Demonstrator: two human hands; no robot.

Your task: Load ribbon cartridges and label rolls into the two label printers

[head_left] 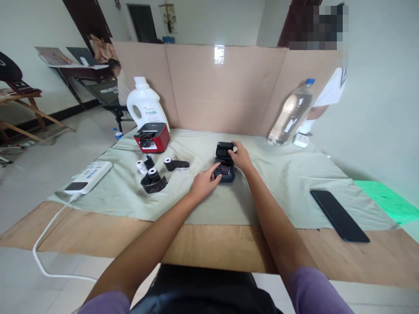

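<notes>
1. A small dark blue-black box-shaped label printer point(224, 165) sits on the pale green cloth point(281, 174) that covers the middle of the wooden table point(98, 235), roughly at the table's centre and in front of the brown cardboard screen point(225, 87).
2. The printer's lid stands raised at the far end, and the open compartment faces up.
3. The left hand point(203, 183) lies on the cloth at the printer's near left corner, its index finger stretched out and touching the front edge of the body; the other fingers are curled under.
4. The right hand point(241, 157) rests against the printer's right side, thumb and fingertips pinching the edge of the raised lid.
5. To the left of the printer, apart from it, lie several small paper rolls with black strips point(153, 178) unwound from them.
6. Behind those rolls stands a red and black printer point(152, 137), and behind that a white plastic jug with a cap point(145, 104).
7. A white power strip point(87, 176) with a white cable lies at the cloth's left edge.
8. A clear plastic water bottle with a blue cap point(291, 114) stands at the far right of the cloth.
9. A black smartphone point(339, 215) lies flat at the near right, partly on the cloth, well apart from both hands.
</notes>
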